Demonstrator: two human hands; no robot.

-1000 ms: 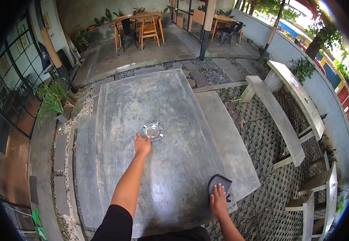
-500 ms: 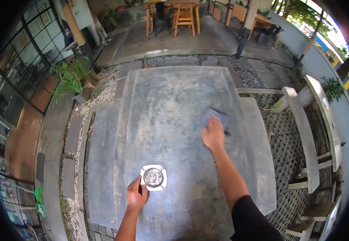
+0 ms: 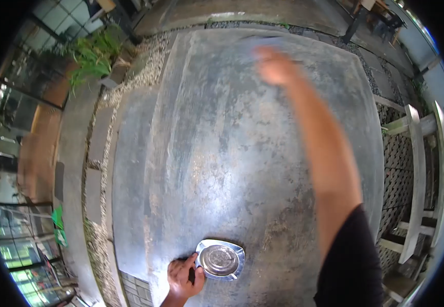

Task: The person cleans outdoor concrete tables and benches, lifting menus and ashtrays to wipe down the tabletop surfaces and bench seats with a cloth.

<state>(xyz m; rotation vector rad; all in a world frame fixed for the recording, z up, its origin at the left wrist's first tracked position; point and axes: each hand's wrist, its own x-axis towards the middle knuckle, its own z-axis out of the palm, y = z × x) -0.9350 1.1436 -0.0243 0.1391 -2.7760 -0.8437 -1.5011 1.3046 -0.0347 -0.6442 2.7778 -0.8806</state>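
While left hand [image 3: 183,279] grips metal ashtray [image 3: 221,260] by the edge, blurred right hand [image 3: 275,66] is at grey item [image 3: 247,47] on worktop [image 3: 232,143]; its fingers, can't tell.

The right arm [image 3: 332,153] reaches toward upper centre, right grip [image 3: 274,64] blurred; left grip [image 3: 180,280] sits partly curled, lower centre.

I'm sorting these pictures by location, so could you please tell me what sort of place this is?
Probably an outdoor patio, perhaps a café's: a large grey table with a metal ashtray, a leafy plant beside a pebble strip, and a bench at right.
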